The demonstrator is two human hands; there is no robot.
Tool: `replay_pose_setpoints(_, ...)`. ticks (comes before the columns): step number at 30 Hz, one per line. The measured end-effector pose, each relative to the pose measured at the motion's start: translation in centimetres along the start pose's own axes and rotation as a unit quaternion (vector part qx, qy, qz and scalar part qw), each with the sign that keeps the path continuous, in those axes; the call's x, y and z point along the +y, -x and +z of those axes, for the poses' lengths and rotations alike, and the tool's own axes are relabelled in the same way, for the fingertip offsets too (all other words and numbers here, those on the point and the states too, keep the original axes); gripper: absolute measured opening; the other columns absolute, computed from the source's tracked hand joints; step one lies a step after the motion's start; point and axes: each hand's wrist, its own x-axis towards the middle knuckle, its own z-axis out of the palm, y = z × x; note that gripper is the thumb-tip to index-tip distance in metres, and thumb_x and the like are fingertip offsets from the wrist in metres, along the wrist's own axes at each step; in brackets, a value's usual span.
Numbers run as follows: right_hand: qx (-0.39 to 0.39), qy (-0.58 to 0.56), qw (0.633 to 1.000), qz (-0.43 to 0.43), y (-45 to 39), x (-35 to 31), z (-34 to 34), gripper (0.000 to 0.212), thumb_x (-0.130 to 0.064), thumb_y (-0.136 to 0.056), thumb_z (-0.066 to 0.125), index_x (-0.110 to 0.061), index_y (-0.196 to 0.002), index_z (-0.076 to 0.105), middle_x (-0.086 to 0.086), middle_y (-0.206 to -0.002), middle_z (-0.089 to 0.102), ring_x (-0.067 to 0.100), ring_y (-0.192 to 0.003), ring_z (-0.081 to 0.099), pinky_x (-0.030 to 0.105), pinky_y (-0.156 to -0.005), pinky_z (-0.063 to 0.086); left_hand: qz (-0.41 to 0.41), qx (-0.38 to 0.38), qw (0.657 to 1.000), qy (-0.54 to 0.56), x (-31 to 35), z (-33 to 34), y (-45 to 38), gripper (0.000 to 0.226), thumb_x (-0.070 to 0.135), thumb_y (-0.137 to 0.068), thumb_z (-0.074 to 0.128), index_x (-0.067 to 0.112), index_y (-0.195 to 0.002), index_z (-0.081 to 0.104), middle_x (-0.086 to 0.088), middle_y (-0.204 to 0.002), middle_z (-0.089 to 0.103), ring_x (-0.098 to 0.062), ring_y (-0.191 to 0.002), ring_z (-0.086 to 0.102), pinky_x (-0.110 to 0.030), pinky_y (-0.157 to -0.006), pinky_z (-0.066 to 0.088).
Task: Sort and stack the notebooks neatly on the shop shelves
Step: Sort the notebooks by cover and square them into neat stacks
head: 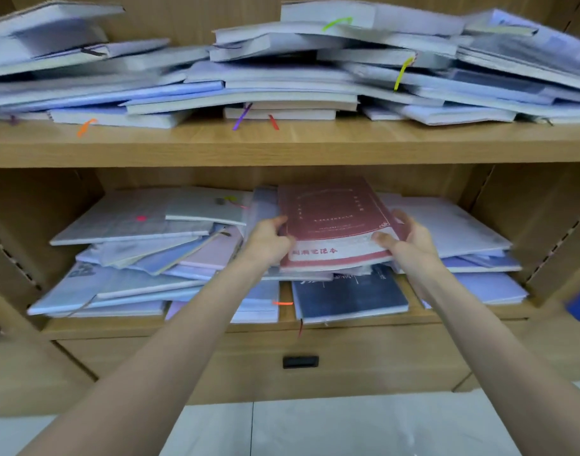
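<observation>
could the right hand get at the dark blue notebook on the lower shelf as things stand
Probably not right away: the right hand has its grip on the red notebook, which lies over the back of the dark blue notebook. The blue one's front edge is bare, so a freed hand could take it.

I see a wooden drawer (249, 360) with a black handle (300, 361) above the pale tiled floor (331, 429).

Looks like a stationery shop. Wooden shelf unit (282, 143) piled with wrapped notebooks (282, 77), drawer (300, 362) below it.

head view — close, facing shelves (282, 143)
</observation>
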Motion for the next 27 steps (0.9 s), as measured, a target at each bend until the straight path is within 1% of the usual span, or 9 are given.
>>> replay_pose_setpoints(2, 0.027, 0.007, 1.0, -0.005, -0.8, -0.1, -0.4, 0.055, -0.009, -0.089, 0.06, -0.016, -0.139, 0.038, 0.006, -0.126, 0.058, 0.025, -0.109, 0.058, 0.04, -0.097, 0.046, 0.025, -0.031, 0.991, -0.125, -0.1, 0.5, -0.5, 0.05, 0.008, -0.09, 0.053, 0.009, -0.139, 0.041, -0.005, -0.137, 0.048, -0.019, -0.127, 0.043, -0.015, -0.095, 0.031)
replay_pose_setpoints(5, 0.064, 0.063, 0.996, -0.02, -1.7, 0.0, -1.4, 0.048, -0.014, -0.09, 0.06, -0.013, -0.135, 0.043, 0.008, -0.122, 0.058, 0.027, -0.11, 0.056, 0.036, -0.091, 0.047, 0.062, -0.059, 0.969, -0.231, 0.0, 1.7, -1.1, 0.048, 0.021, -0.091, 0.054, 0.011, -0.137, 0.044, -0.006, -0.138, 0.049, -0.026, -0.13, 0.039, -0.026, -0.105, 0.031)
replay_pose_setpoints(10, -0.003, 0.198, 0.979, -0.044, -2.2, 0.7, -4.1, 0.048, -0.02, -0.084, 0.068, -0.009, -0.128, 0.052, 0.006, -0.126, 0.056, 0.023, -0.116, 0.052, 0.03, -0.092, 0.04, 0.103, -0.101, 0.936, -0.321, 1.0, 3.4, -1.7, 0.062, 0.044, -0.087, 0.058, 0.011, -0.137, 0.043, -0.01, -0.137, 0.047, -0.032, -0.13, 0.034, -0.027, -0.104, 0.027)
replay_pose_setpoints(13, -0.017, 0.255, 0.965, -0.06, -1.8, 1.1, -5.8, 0.048, -0.022, -0.084, 0.069, -0.008, -0.127, 0.053, 0.009, -0.129, 0.053, 0.025, -0.116, 0.05, 0.033, -0.091, 0.04, 0.115, -0.125, 0.915, -0.366, 1.4, 4.1, -1.5, 0.073, 0.053, -0.08, 0.061, 0.014, -0.137, 0.039, -0.014, -0.146, 0.033, -0.032, -0.136, 0.021, -0.031, -0.109, 0.018)
replay_pose_setpoints(16, -0.038, 0.285, 0.956, -0.051, -1.8, 1.8, -6.6, 0.048, -0.025, -0.083, 0.069, -0.007, -0.125, 0.054, 0.01, -0.129, 0.052, 0.024, -0.116, 0.049, 0.028, -0.088, 0.037, 0.13, -0.105, 0.895, -0.413, 1.4, 4.7, -1.3, 0.08, 0.056, -0.077, 0.063, 0.011, -0.138, 0.037, -0.016, -0.149, 0.027, -0.033, -0.139, 0.014, -0.037, -0.113, 0.02)
replay_pose_setpoints(19, -0.052, 0.289, 0.955, -0.042, -2.1, 2.1, -6.6, 0.051, -0.028, -0.083, 0.069, -0.007, -0.127, 0.053, 0.008, -0.13, 0.052, 0.023, -0.119, 0.046, 0.026, -0.088, 0.034, 0.172, -0.073, 0.883, -0.43, 0.8, 4.8, -1.5, 0.071, 0.059, -0.078, 0.06, 0.008, -0.125, 0.049, -0.015, -0.133, 0.046, -0.031, -0.132, 0.029, -0.033, -0.104, 0.026)
replay_pose_setpoints(22, -0.03, 0.262, 0.964, -0.045, -2.2, 2.4, -6.8, 0.04, -0.023, -0.087, 0.064, -0.008, -0.124, 0.056, 0.005, -0.128, 0.056, 0.021, -0.119, 0.049, 0.025, -0.091, 0.035, 0.221, -0.038, 0.866, -0.446, 0.4, 4.7, -1.5, 0.06, 0.061, -0.082, 0.052, 0.009, -0.112, 0.054, -0.007, -0.119, 0.054, -0.025, -0.118, 0.043, -0.032, -0.09, 0.038)
replay_pose_setpoints(25, -0.021, 0.27, 0.961, -0.049, -2.0, 3.0, -7.7, 0.034, -0.01, -0.089, 0.056, -0.009, -0.123, 0.058, 0.006, -0.13, 0.056, 0.02, -0.12, 0.049, 0.024, -0.095, 0.035, 0.269, 0.014, 0.816, -0.511, 0.3, 4.6, -1.4, 0.061, 0.061, -0.088, 0.039, 0.01, -0.117, 0.056, -0.004, -0.122, 0.056, -0.023, -0.112, 0.053, -0.033, -0.083, 0.045)
replay_pose_setpoints(27, -0.044, 0.339, 0.937, -0.073, -1.9, 3.4, -8.1, 0.045, -0.01, -0.085, 0.061, -0.008, -0.13, 0.052, 0.007, -0.135, 0.052, 0.023, -0.123, 0.047, 0.028, -0.099, 0.035, 0.317, 0.055, 0.789, -0.523, 0.1, 4.4, -1.3, 0.061, 0.059, -0.089, 0.033, 0.008, -0.102, 0.064, -0.005, -0.104, 0.066, -0.024, -0.09, 0.065, -0.033, -0.062, 0.052)
